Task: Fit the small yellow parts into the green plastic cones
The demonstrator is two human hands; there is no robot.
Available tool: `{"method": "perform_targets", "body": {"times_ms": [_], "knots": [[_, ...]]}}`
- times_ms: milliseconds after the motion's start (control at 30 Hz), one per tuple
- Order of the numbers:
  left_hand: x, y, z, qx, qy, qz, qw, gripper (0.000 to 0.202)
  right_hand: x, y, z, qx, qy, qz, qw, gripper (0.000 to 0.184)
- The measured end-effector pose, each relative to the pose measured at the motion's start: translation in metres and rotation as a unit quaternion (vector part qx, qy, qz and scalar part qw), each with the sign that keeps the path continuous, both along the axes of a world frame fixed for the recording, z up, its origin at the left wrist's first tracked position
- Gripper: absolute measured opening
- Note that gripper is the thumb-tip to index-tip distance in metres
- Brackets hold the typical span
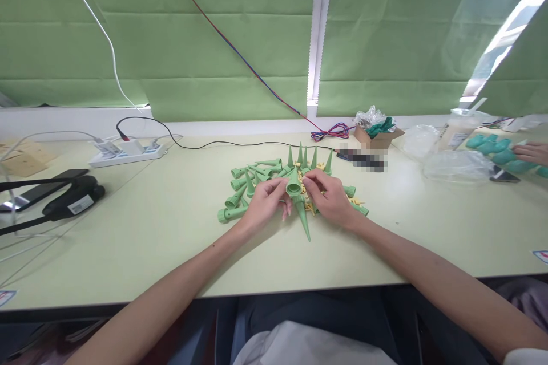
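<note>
My left hand (269, 199) pinches a hollow green plastic spike (293, 186), its round open end turned towards me. Just right of that opening, my right hand (327, 194) has thumb and fingers pressed together; whatever is between them is too small to make out. Below both hands, another green spike (303, 219) lies with its tip pointing towards the table's front edge. Around and behind the hands is a pile of similar green spikes (250, 183), some standing point up, others lying flat. Small yellow plastic pieces (310, 209) are scattered among them, partly hidden by my right hand.
A white power strip (128, 151) and a black strapped device (75, 197) are on the left. Behind the pile stands a small cardboard box (377, 140). To the right are a drink cup (457, 131), plastic bags, teal objects (503, 154) and another person's hand (533, 153).
</note>
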State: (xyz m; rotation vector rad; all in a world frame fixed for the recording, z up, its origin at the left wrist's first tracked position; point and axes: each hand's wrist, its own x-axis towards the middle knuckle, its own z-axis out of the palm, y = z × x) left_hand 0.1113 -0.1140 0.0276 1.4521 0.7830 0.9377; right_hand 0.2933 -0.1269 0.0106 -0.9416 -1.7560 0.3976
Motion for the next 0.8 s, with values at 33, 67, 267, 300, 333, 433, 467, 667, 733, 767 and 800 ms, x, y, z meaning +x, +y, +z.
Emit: {"method": "perform_targets", "body": {"times_ms": [33, 67, 267, 300, 333, 433, 467, 667, 733, 767, 800], "knots": [[0.0003, 0.0001, 0.0001, -0.012, -0.012, 0.0, 1.0, 0.04, -0.0001, 0.0001, 0.0001, -0.004, 0.001, 0.001, 1.0, 0.023], [0.0005, 0.0002, 0.0, -0.022, -0.022, 0.0, 1.0, 0.043, -0.0001, 0.0003, 0.0001, -0.009, 0.0, 0.003, 1.0, 0.022], [-0.0008, 0.0007, -0.0015, -0.006, -0.032, -0.028, 0.999, 0.045, 0.0001, 0.0015, 0.0015, -0.028, -0.017, 0.025, 0.999, 0.021], [-0.0013, 0.0011, -0.0022, -0.004, -0.03, -0.032, 0.999, 0.045, 0.0003, 0.0017, 0.0016, -0.029, -0.02, 0.026, 0.999, 0.021], [-0.0016, 0.0015, -0.0029, -0.003, -0.027, -0.033, 0.999, 0.045, 0.0006, 0.0019, 0.0017, -0.031, -0.025, 0.026, 0.999, 0.022], [-0.0022, 0.0029, -0.0048, -0.002, -0.024, -0.026, 0.999, 0.044, 0.0016, 0.0025, 0.0013, -0.039, -0.047, 0.031, 0.998, 0.025], [-0.0024, 0.0033, -0.0052, 0.0, -0.024, -0.025, 0.999, 0.043, 0.0019, 0.0027, 0.0011, -0.043, -0.053, 0.034, 0.997, 0.026], [-0.0039, 0.0025, -0.0047, 0.022, -0.004, -0.026, 0.999, 0.042, 0.0032, 0.003, -0.0005, -0.059, -0.07, 0.038, 0.995, 0.029], [-0.0043, 0.0014, -0.0038, 0.037, 0.012, -0.029, 0.999, 0.042, 0.0036, 0.0033, -0.0013, -0.061, -0.07, 0.041, 0.995, 0.03], [-0.0043, 0.0007, -0.0031, 0.043, 0.019, -0.029, 0.998, 0.042, 0.0038, 0.0036, -0.0017, -0.062, -0.069, 0.042, 0.995, 0.031], [-0.0043, -0.0001, -0.0024, 0.049, 0.027, -0.027, 0.998, 0.042, 0.0041, 0.0039, -0.0021, -0.064, -0.069, 0.044, 0.995, 0.031]]}}
